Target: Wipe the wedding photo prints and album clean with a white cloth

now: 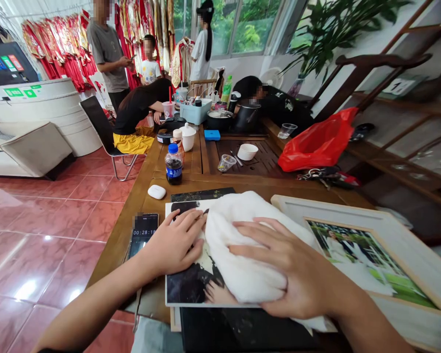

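A photo panel (185,287) with a dark and pale print lies flat in front of me. My left hand (180,240) rests on its left part, fingers stretched out and nothing held. A bunched white cloth (242,211) covers much of the panel's right side. My right hand (279,260) grips this cloth from above, thumb at its near edge, and presses it on the panel. Beneath the panel, a black flat item (238,328) sticks out toward me. To the right lies a pale wooden frame (294,206) around a photo of a couple outdoors.
Left of the panel are a phone (144,230) running a timer and a white earbud case (157,191). A dark drink bottle (174,166), white bowl (247,152), plastic cup (227,163) and red bag (318,142) stand farther back. Several people are around the table's far end.
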A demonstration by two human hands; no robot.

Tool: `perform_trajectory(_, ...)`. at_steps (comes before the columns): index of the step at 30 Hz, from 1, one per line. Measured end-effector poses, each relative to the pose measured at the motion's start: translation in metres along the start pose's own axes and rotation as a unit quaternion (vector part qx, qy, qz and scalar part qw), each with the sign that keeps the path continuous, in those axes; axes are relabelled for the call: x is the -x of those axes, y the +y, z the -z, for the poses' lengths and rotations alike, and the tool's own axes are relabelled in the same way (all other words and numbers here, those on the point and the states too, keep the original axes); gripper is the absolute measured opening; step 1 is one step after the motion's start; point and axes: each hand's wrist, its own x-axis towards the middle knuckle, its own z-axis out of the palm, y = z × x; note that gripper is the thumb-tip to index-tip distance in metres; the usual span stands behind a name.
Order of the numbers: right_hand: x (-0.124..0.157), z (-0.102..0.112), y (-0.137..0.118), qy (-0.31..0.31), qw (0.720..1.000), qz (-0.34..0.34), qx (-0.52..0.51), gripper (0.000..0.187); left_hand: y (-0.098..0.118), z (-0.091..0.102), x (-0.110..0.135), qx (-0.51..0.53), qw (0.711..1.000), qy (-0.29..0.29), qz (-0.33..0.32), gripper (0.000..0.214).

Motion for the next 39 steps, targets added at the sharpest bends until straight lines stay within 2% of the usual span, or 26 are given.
perform_trajectory(4,-0.001,0.000,-0.002,-0.022,0.999,-0.002,-0.023,0.068,0.000,0.000,0.000,-0.001,1.000,-0.004,0.000,0.048)
perform_trajectory(10,0.010,-0.002,0.018,0.046,0.996,-0.065,0.046,0.054,0.000,0.000,-0.001,-0.003,1.000,-0.001,-0.007,0.047)
perform_trajectory(18,0.002,-0.003,0.000,-0.015,0.999,0.014,-0.027,0.065,0.000,0.000,-0.001,-0.004,1.000,-0.013,-0.002,0.049)
perform_trajectory(24,0.009,-0.003,0.018,0.050,0.996,-0.062,0.040,0.053,0.000,0.000,-0.001,-0.010,1.000,0.001,-0.011,0.047)
perform_trajectory(32,0.005,-0.003,0.000,-0.016,0.999,-0.005,-0.043,0.062,-0.001,0.000,-0.001,-0.005,1.000,-0.006,-0.006,0.049)
perform_trajectory(37,0.010,-0.002,0.016,0.052,0.995,-0.076,0.026,0.054,0.000,0.000,-0.002,-0.012,1.000,-0.008,-0.006,0.047)
perform_trajectory(39,0.012,-0.001,0.020,0.060,0.993,-0.097,0.040,0.051,0.000,0.000,-0.002,-0.013,1.000,-0.008,-0.008,0.047)
